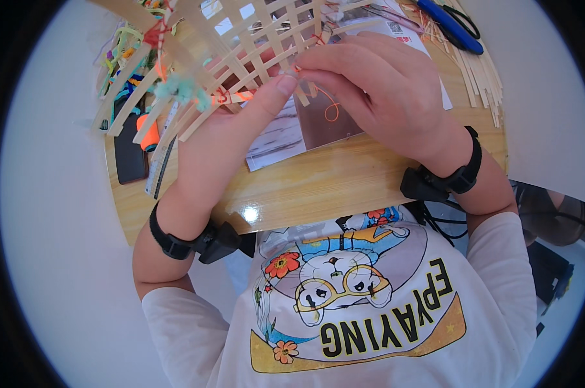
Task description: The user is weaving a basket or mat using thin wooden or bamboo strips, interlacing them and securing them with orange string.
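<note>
An openwork piece woven from pale flat strips (244,77), like bamboo, fills the top middle, its loose strip ends fanning out to the left. My left hand (231,132) grips its near edge, thumb on top and the other fingers mostly hidden behind the weave. At the same edge, the thumb and forefinger of my right hand (386,97) pinch close to my left thumb tip. A thin orange thread (332,120) comes from that pinch and hangs in a loop. Red thread ties (155,35) and fluffy mint yarn (179,89) sit on the weave's left side.
Blue-handled scissors or pliers (457,29) lie at the far right, beside loose pale strips (476,77). On the left are a dark phone (130,155), an orange spool-like object (148,133), a ruler (158,171) and tangled coloured yarn (121,48). A printed sheet (276,145) lies on the wooden table (318,187).
</note>
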A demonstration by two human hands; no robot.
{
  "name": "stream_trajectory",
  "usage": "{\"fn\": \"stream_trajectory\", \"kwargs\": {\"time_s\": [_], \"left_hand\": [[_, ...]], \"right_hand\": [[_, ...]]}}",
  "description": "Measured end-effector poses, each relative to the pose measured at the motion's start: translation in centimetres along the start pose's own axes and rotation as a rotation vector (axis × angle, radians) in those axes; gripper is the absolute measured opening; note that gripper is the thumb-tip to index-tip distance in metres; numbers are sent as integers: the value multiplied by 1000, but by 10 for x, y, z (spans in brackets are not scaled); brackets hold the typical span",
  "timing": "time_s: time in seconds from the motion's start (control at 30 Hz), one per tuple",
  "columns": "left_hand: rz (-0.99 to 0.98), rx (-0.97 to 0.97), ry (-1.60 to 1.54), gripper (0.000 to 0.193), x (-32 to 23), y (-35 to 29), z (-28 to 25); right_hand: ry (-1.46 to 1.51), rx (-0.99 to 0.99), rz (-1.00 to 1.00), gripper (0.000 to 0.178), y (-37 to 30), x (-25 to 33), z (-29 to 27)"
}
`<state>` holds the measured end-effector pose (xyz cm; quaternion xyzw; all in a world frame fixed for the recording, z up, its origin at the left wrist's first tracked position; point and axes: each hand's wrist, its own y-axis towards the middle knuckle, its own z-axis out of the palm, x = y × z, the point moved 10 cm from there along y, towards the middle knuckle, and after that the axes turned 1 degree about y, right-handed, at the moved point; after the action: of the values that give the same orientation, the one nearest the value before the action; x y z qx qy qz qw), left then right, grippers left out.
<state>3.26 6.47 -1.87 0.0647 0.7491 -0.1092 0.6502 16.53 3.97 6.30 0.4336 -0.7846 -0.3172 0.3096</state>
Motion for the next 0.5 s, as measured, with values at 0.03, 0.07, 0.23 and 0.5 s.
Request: {"fn": "stream_trajectory", "kwargs": {"time_s": [0.03, 0.07, 0.23, 0.5], "left_hand": [[3, 13, 14, 35, 0, 0, 2], [47, 3, -33, 35, -3, 0, 3], [89, 6, -81, 36, -2, 2, 3], [-10, -44, -26, 41, 8, 0, -3]], "right_hand": [[1, 0, 1, 18, 0, 0, 0], [8, 5, -2, 18, -1, 0, 1], [4, 15, -3, 18, -1, 5, 3], [42, 21, 21, 23, -4, 3, 5]]}}
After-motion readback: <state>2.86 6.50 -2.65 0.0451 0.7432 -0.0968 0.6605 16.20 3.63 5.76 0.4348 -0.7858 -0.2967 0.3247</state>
